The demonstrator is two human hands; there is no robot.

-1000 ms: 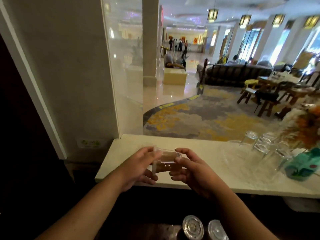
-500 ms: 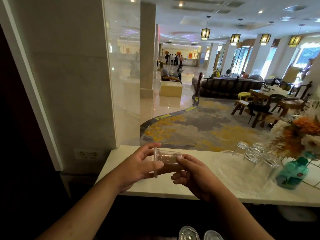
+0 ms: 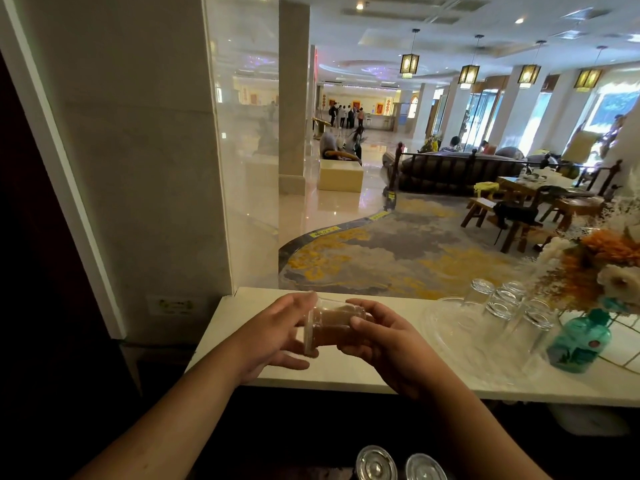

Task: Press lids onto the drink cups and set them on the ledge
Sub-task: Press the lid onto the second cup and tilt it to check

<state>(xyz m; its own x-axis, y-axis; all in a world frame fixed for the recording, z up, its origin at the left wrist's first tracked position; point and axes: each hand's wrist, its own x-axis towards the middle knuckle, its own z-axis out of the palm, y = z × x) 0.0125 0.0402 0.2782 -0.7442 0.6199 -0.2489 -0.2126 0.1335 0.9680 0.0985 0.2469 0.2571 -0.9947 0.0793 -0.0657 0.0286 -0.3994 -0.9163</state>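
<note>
Both my hands hold one clear plastic drink cup (image 3: 330, 329) with brown liquid, tipped on its side above the white ledge (image 3: 346, 374). My left hand (image 3: 277, 332) covers the lidded end, which points left. My right hand (image 3: 375, 336) grips the cup's base from the right. Two more lidded cups (image 3: 375, 462) show their clear lids at the bottom edge, below the ledge.
A clear glass tray (image 3: 450, 327) with several upturned glasses (image 3: 502, 303) sits on the ledge to the right. Further right stand a teal bottle (image 3: 576, 342) and orange and white flowers (image 3: 602, 268). A stone pillar (image 3: 138, 150) rises at left.
The cup has stayed on its side between my hands and moved slightly up and right over the ledge. My view tilted up, so the lidded cups below sank toward the frame's bottom.
</note>
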